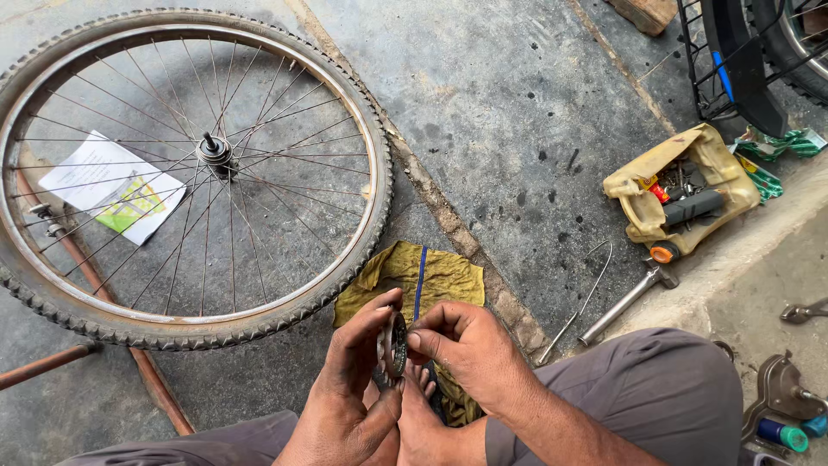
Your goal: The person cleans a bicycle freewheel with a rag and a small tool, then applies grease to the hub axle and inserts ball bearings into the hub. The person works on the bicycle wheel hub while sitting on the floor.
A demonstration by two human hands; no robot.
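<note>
My left hand grips a small round toothed metal part, a bicycle sprocket, held on edge between thumb and fingers. My right hand pinches its right side with thumb and forefinger. Both hands are greasy and hover over a crumpled yellow rag on the concrete floor. A bicycle wheel with tyre, spokes and a hub axle lies flat at upper left, apart from my hands.
A cut-open yellowish plastic can holds small tools and parts at right. A hammer and a bent wire lie near it. Paper sits under the wheel. Rusty rods cross lower left. A bicycle basket stands top right.
</note>
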